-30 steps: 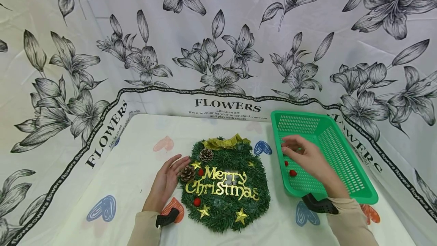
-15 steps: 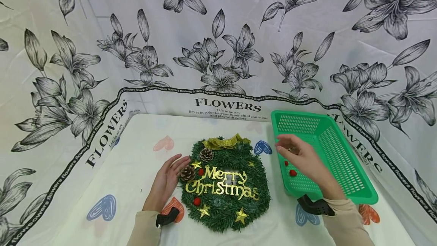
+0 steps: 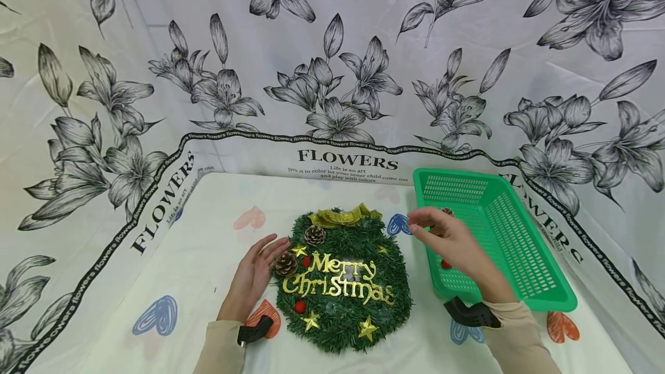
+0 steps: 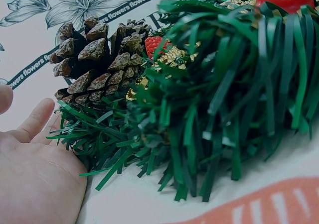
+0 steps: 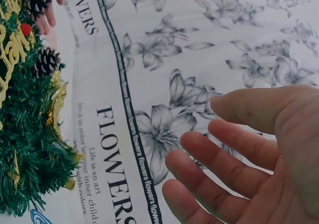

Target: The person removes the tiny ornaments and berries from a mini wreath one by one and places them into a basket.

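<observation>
A green wreath [image 3: 345, 311] lies flat on a white cloth [image 3: 208, 281] printed with hearts, between the person's two hands. The left hand [image 3: 254, 273] stands at the wreath's left edge, its fingers extended and relaxed, close by the lower of two pine cones [image 3: 285, 264]; whether the fingers actually press into the greenery is hard to tell, as the strands cover part of them. The right hand [image 3: 452, 241] is above the left rim of a green basket [image 3: 511, 229], thumb and fingers apart and gently bent, the palm bare and nothing held, fingertips out past the rim on the wreath's side. Inside the basket, a pine cone [image 3: 447, 212] shows just behind this hand and a red berry [image 3: 445, 264] below it. Gold lettering [image 3: 337, 286] reading "Merry Christmas" crosses the wreath, with gold stars [image 3: 367, 329] around it and a gold ribbon [image 3: 345, 216] along the far edge
</observation>
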`<state>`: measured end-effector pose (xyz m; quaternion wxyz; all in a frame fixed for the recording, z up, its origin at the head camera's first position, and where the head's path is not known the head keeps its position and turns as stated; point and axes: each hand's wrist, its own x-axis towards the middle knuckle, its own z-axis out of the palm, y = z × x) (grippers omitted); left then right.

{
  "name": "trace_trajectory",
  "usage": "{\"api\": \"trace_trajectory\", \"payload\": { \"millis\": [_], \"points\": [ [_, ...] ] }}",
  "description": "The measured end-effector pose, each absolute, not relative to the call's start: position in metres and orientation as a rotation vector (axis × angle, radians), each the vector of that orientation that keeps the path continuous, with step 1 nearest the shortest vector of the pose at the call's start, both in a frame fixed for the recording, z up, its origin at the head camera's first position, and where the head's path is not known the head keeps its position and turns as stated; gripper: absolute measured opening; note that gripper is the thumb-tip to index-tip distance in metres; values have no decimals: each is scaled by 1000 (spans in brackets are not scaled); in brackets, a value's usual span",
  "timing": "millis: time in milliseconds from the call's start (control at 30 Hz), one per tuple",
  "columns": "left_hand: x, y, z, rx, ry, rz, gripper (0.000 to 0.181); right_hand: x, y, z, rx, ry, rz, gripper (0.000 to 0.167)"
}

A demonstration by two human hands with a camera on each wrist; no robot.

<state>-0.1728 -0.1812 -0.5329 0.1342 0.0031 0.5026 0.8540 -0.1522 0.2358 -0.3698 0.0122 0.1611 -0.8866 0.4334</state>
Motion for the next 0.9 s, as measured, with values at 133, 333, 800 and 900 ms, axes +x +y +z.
{"api": "trace_trajectory", "payload": {
  "millis": [133,333,800,900],
  "points": [
    [-172,-181,-532,18,1461,2469,63,-152,231,-370,528,-2753,1349,23],
    [-172,-181,-531,19,1459,2475,63,-153,223,-372,575,-2727,1370,22],
    [-172,-181,-531,6,1459,2477,62,-153,204,-377,662,-2711,1390,24],
    [-171,-181,-531,10,1467,2475,63,-154,199,-377,689,-2701,1417,23]
  ]
}}
